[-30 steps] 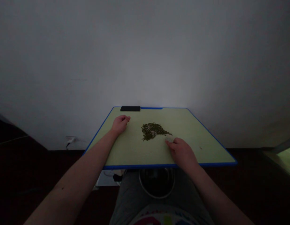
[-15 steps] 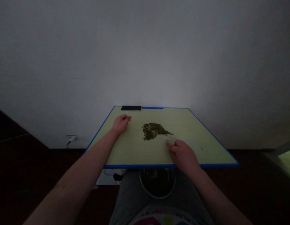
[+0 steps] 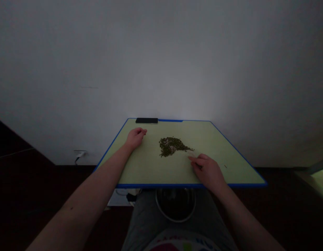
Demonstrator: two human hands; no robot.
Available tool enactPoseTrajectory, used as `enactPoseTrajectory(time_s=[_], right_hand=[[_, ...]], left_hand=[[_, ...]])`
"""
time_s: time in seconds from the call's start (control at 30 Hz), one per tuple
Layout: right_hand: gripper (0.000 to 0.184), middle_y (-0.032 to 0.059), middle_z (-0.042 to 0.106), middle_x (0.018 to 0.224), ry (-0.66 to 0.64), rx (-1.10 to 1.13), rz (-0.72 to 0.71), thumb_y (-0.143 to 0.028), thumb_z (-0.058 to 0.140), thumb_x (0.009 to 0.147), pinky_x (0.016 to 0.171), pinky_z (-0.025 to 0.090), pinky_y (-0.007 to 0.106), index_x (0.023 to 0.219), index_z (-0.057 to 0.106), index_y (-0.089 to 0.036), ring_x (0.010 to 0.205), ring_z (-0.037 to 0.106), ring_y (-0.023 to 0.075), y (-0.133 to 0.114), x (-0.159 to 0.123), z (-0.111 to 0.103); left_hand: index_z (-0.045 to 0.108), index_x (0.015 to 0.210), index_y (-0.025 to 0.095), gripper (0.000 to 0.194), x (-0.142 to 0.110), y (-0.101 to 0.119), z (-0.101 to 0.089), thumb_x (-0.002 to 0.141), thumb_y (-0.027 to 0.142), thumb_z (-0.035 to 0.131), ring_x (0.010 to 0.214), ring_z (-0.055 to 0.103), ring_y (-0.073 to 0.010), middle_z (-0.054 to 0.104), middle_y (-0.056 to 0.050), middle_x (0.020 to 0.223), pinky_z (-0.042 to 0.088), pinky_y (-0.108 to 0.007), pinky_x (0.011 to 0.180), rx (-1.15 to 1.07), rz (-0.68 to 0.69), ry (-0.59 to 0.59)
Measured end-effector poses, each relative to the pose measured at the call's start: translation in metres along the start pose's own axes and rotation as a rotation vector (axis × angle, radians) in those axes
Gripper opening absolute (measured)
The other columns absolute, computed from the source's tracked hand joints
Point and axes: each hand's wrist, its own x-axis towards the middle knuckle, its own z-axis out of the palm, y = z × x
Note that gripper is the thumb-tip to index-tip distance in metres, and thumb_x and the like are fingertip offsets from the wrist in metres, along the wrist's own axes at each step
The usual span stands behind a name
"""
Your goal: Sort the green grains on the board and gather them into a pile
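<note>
- Grain heap (image 3: 171, 146): small dark-green grains in a loose, low pile, at 12 o'clock from the centre of the board (image 3: 161, 185). Judged light, hard and free-rolling, so apt to scatter. No single grip will lift it; take it by sweeping inward from the edge or pinching small amounts.
- Right hand (image 3: 208, 171): at 4 o'clock from the heap, palm down, near the board's blue edge. Fingers (image 3: 195, 159) extended and slightly parted, pointing toward 10 o'clock, tips near the heap. No held item visible.
- Left hand (image 3: 136, 137): at 9 o'clock from the heap, resting on the board, arm extended. Fingers loosely curled; nothing visible in them.
- Phone (image 3: 146, 120): dark, on the far edge, at 11 o'clock from the heap.
- Steel bowl (image 3: 156, 203): below the board, at 6 o'clock.
</note>
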Motion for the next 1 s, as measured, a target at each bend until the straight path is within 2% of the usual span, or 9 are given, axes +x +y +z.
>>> enactPoseTrajectory(time_s=[0.13,0.27,0.43,0.6,0.83,1.0], right_hand=[[0.027,0.0038,0.054,0.071,-0.044,-0.118,-0.123,-0.024,0.044,0.086,0.065,0.038,0.025,0.101,0.066,-0.023,0.072,0.049,0.015,-0.024,-0.013,0.01],[0.026,0.0048,0.054,0.071,-0.071,-0.179,-0.228,-0.022,0.041,0.089,0.067,0.036,0.025,0.094,0.066,-0.02,0.072,0.047,0.0152,-0.048,-0.013,0.019],[0.027,0.0058,0.055,0.072,-0.066,-0.195,-0.251,-0.022,0.039,0.09,0.067,0.036,0.026,0.088,0.065,-0.017,0.072,0.047,0.0153,-0.063,0.0,0.023],[0.028,0.0057,0.055,0.072,-0.088,-0.212,-0.183,-0.024,0.039,0.089,0.069,0.037,0.026,0.086,0.067,-0.018,0.073,0.048,0.0155,-0.055,0.005,0.019],[0.025,0.0058,0.057,0.075,-0.077,-0.224,-0.052,-0.024,0.045,0.085,0.07,0.038,0.026,0.098,0.067,-0.02,0.077,0.051,0.0173,-0.026,0.002,0.009],[0.027,0.0053,0.057,0.075,-0.047,-0.215,-0.052,-0.024,0.045,0.085,0.07,0.039,0.026,0.102,0.066,-0.02,0.077,0.051,0.0171,-0.018,0.001,0.006]], left_hand=[[0.054,0.061,0.017,0.034,0.0,0.002,0.0,0.073,0.048,0.048,0.047,0.037,-0.0096,0.04,0.004,0.046,0.028,-0.022,0.048,-0.007,0.001,-0.004],[0.054,0.062,0.017,0.034,0.0,0.005,0.001,0.073,0.049,0.047,0.046,0.037,-0.0093,0.04,0.004,0.046,0.027,-0.022,0.046,0.007,-0.013,-0.005],[0.054,0.062,0.017,0.036,0.0,0.006,0.0,0.073,0.05,0.045,0.046,0.037,-0.0097,0.04,0.004,0.047,0.028,-0.023,0.046,0.03,-0.003,-0.009],[0.054,0.061,0.017,0.035,0.001,0.004,0.0,0.073,0.049,0.047,0.047,0.038,-0.0099,0.04,0.004,0.047,0.028,-0.023,0.048,0.011,0.007,-0.008],[0.054,0.062,0.018,0.034,0.001,0.002,-0.002,0.072,0.049,0.048,0.046,0.036,-0.0095,0.039,0.005,0.047,0.028,-0.023,0.047,-0.025,-0.018,-0.009],[0.053,0.061,0.018,0.033,0.0,0.001,-0.004,0.073,0.048,0.047,0.047,0.037,-0.0095,0.04,0.004,0.047,0.028,-0.023,0.048,-0.021,0.003,-0.017]])
